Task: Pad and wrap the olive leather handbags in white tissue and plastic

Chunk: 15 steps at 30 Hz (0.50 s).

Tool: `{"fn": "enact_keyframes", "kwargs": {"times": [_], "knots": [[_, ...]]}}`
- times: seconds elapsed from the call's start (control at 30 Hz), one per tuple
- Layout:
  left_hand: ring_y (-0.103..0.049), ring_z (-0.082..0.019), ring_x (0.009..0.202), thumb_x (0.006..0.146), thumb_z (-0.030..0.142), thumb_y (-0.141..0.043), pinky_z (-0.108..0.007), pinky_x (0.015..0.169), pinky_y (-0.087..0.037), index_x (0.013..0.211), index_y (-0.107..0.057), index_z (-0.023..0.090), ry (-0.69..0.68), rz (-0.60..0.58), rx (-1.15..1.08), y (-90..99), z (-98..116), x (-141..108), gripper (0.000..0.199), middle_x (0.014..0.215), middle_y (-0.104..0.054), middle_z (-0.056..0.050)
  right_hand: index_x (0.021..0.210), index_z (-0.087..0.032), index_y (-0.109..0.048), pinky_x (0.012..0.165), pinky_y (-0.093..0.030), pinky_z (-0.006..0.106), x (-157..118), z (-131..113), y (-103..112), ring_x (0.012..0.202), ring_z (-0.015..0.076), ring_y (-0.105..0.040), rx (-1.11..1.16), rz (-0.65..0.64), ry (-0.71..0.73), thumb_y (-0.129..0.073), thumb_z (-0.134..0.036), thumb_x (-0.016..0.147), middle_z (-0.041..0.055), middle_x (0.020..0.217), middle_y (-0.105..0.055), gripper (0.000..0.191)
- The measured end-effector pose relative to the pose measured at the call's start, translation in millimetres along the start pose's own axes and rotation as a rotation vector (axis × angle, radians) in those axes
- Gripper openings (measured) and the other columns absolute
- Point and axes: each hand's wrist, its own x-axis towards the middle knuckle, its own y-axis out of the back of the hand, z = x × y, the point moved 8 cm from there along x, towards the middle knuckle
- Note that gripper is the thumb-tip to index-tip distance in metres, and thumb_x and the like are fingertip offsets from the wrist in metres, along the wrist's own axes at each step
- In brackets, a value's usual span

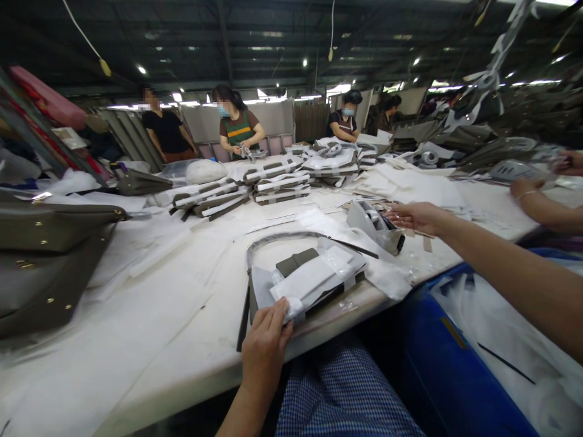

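My left hand (266, 334) grips the near-left corner of a dark olive handbag (296, 261), with its fingers on top and the thumb at the side. White paper (314, 276) is wrapped over the bag and held by clear tape. The bag's strap (282, 238), in clear wrap, curves behind it on the table. Farther right, my right hand (416, 218) reaches to a grey tape dispenser (374, 226), its fingers stretched out beside the roll. Whether a bit of tape touches the fingertips is too small to tell.
Stacks of wrapped handbags (282, 185) lie across the white table (182, 303). A large olive bag (50, 261) stands at left. A blue bin (437, 358) with plastic film is below my right arm. A co-worker's hands (528, 188) are at far right; several people stand behind.
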Motion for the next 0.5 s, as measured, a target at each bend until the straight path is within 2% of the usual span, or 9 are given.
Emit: {"fn": "enact_keyframes", "kwargs": {"times": [0.07, 0.13, 0.27, 0.4, 0.5], "knots": [[-0.065, -0.021, 0.102, 0.093, 0.014, -0.057, -0.031, 0.089, -0.056, 0.125, -0.06, 0.016, -0.002, 0.002, -0.007, -0.4, -0.4, -0.3, 0.033, 0.116, -0.072, -0.006, 0.086, -0.001, -0.068, 0.066, -0.056, 0.023, -21.9, 7.1, 11.7, 0.068, 0.0124, -0.069, 0.034, -0.031, -0.086, -0.059, -0.021, 0.094, 0.0198, 0.09, -0.073, 0.023], [-0.065, -0.021, 0.103, 0.093, 0.014, -0.057, -0.031, 0.09, -0.055, 0.126, -0.059, 0.016, -0.008, 0.008, -0.009, -0.6, -0.9, -1.0, 0.033, 0.117, -0.072, -0.006, 0.088, -0.006, -0.07, 0.065, -0.056, 0.02, -45.3, 18.2, 24.7, 0.072, 0.0131, -0.07, 0.081, -0.007, -0.112, -0.062, -0.024, 0.093, 0.0194, 0.096, -0.073, 0.02], [-0.065, -0.02, 0.104, 0.093, 0.015, -0.058, -0.031, 0.092, -0.054, 0.128, -0.059, 0.016, -0.025, 0.006, 0.004, -2.7, -2.7, -3.3, 0.034, 0.118, -0.072, -0.006, 0.079, -0.015, -0.075, 0.057, -0.057, 0.021, -81.2, 64.0, 30.8, 0.069, 0.0176, -0.07, 0.126, 0.033, -0.103, -0.071, -0.029, 0.083, 0.0164, 0.09, -0.075, 0.015], [-0.066, -0.02, 0.103, 0.094, 0.016, -0.058, -0.03, 0.091, -0.055, 0.128, -0.059, 0.017, -0.033, 0.012, -0.001, -1.8, -2.2, -2.4, 0.035, 0.118, -0.072, -0.006, 0.078, -0.022, -0.074, 0.055, -0.058, 0.029, -87.4, 105.7, 15.4, 0.068, 0.0225, -0.07, 0.008, 0.026, 0.007, -0.067, -0.043, 0.084, 0.0154, 0.09, -0.076, 0.024], [-0.067, -0.021, 0.101, 0.095, 0.016, -0.055, -0.03, 0.088, -0.055, 0.126, -0.06, 0.018, -0.025, 0.033, -0.011, 2.2, -0.1, 0.5, 0.032, 0.115, -0.073, -0.005, 0.079, -0.022, -0.072, 0.056, -0.058, 0.033, -75.9, 116.5, 12.2, 0.064, 0.0236, -0.069, -0.105, 0.044, 0.07, -0.063, -0.043, 0.085, 0.0137, 0.084, -0.076, 0.023]]}}
